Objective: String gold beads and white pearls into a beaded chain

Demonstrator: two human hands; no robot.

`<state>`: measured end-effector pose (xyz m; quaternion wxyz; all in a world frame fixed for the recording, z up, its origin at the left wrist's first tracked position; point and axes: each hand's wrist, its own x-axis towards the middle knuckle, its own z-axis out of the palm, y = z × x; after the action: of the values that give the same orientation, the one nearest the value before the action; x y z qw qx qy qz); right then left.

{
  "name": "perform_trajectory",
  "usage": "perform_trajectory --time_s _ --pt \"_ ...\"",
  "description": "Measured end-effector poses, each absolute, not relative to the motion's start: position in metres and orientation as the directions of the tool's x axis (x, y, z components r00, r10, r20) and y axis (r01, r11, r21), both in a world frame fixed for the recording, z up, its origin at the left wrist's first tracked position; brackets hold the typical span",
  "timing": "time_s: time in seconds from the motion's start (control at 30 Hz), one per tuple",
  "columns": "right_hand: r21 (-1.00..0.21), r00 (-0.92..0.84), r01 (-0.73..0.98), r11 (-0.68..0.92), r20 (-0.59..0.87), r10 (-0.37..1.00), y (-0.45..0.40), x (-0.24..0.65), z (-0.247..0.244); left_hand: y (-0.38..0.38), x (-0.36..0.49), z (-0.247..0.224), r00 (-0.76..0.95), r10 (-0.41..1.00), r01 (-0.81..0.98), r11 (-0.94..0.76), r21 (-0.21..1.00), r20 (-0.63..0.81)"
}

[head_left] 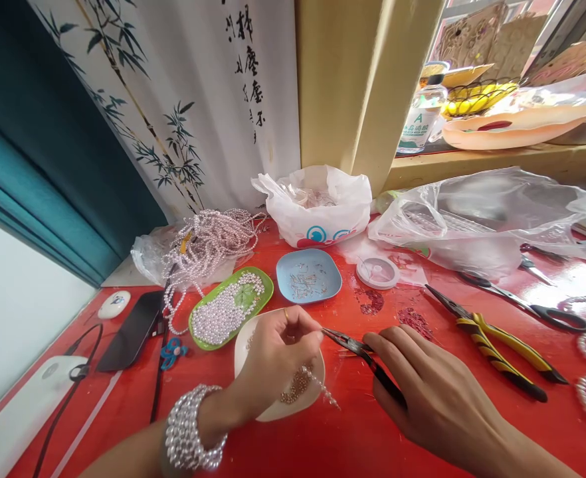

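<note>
My left hand (278, 355) pinches the upper end of a short beaded strand (320, 384), which hangs down past the fingers. My right hand (422, 382) is wrapped round black-handled needle-nose pliers (350, 345), whose tips meet my left fingertips. What lies between the tips is too small to make out. Below my left hand sits a white dish (268, 411) with small gold beads (295, 386). A green tray (268, 285) of pearl beads (223, 312) stands to its left. Behind is a blue dish (309, 255) with small metal pins (307, 282). My left wrist wears a coiled pearl bracelet (191, 428).
Yellow-black pliers (497, 338) and scissors (522, 302) lie at right, beside pearl strands (585, 358). A wire spool (377, 273) and red beads (415, 322) lie mid-table. Plastic bags (317, 212) and heaped pearl strings (213, 239) stand behind. A phone (132, 330) lies left.
</note>
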<state>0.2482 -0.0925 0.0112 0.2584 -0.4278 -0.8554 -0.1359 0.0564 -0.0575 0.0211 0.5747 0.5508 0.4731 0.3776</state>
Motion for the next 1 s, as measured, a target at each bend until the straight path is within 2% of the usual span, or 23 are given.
perform_trajectory --time_s 0.33,1.0 --pt "0.087 -0.52 0.803 0.59 0.587 0.62 -0.0944 0.249 0.0106 -0.0597 0.0582 0.0239 0.246 0.961 0.06 0.119 0.991 -0.13" --pt "0.098 -0.513 0.807 0.583 0.605 0.609 -0.096 0.2529 0.0116 -0.0603 0.0583 0.022 0.247 0.964 0.081 0.076 0.994 -0.094"
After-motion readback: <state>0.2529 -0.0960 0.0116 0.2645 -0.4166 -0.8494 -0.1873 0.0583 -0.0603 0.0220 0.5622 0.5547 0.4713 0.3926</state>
